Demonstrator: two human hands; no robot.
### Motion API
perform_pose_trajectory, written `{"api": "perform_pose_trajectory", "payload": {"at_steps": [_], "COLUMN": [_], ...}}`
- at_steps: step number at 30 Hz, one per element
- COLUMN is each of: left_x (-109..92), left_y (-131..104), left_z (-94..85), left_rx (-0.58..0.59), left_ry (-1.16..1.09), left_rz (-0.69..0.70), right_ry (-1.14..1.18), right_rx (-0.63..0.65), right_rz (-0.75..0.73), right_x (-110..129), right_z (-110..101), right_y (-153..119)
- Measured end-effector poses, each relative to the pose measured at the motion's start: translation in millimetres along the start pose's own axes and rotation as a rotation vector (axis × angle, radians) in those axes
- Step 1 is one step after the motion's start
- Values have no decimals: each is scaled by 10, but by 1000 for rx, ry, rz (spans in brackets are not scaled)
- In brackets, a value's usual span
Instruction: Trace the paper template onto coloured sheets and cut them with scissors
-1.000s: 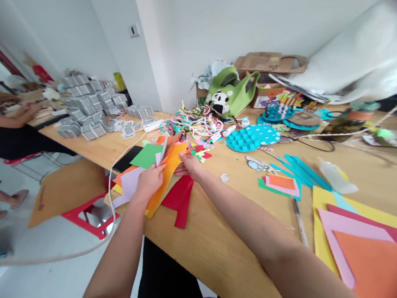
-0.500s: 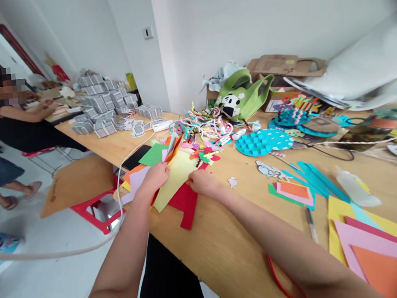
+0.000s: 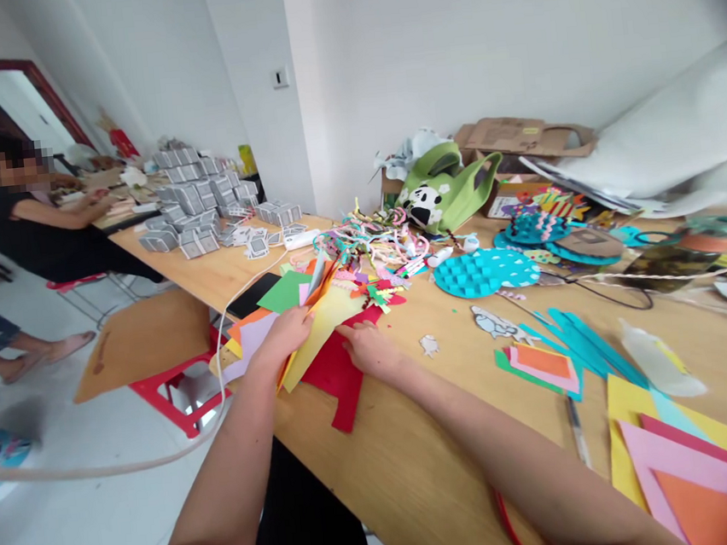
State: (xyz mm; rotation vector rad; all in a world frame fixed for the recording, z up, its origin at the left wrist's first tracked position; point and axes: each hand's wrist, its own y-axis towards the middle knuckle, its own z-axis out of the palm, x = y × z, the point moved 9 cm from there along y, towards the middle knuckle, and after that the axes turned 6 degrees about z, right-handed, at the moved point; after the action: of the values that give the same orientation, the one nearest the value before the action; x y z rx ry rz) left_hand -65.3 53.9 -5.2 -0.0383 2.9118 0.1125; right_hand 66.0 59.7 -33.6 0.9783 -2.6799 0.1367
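Note:
My left hand (image 3: pixel 289 335) is closed around a bundle of coloured craft sheets, with a pale yellow sheet (image 3: pixel 323 328) on the side towards my right hand and orange edges behind it. My right hand (image 3: pixel 371 349) is beside that yellow sheet, its index finger stretched out to the sheet's edge and the other fingers partly curled. Under the hands a red sheet (image 3: pixel 341 382) with a cut-out edge lies on the table. Green (image 3: pixel 285 291) and lilac sheets (image 3: pixel 254 341) lie beyond and left of my left hand. Small colourful cut pieces (image 3: pixel 382 292) lie just behind.
Pipe cleaners (image 3: pixel 373 237) are heaped behind the sheets. A blue oval piece (image 3: pixel 485 274), a pen (image 3: pixel 577 432), a glue bottle (image 3: pixel 660 355) and more sheets (image 3: pixel 709 462) lie rightward. A white cable (image 3: pixel 219 363) crosses the table's left edge. A person (image 3: pixel 29 210) sits far left.
My right hand's index finger has straightened out towards the yellow sheet's edge, where the fingers were more curled before. My left hand keeps its hold on the bundle. The view has shifted slightly.

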Motion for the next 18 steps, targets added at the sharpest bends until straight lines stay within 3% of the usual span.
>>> {"api": "perform_pose_trajectory", "payload": {"at_steps": [11,18], "left_x": [111,-198], "left_y": [-24,-150], "left_z": [-67,88], "left_rx": [-16,-30], "left_ry": [-19,35], "left_rz": [-72,-85], "right_ry": [176,529], "right_rx": [-55,-8], "right_rz": [156,264], "right_x": [-474,-363], "right_z": [-240,-83], "right_y": [48,336]}}
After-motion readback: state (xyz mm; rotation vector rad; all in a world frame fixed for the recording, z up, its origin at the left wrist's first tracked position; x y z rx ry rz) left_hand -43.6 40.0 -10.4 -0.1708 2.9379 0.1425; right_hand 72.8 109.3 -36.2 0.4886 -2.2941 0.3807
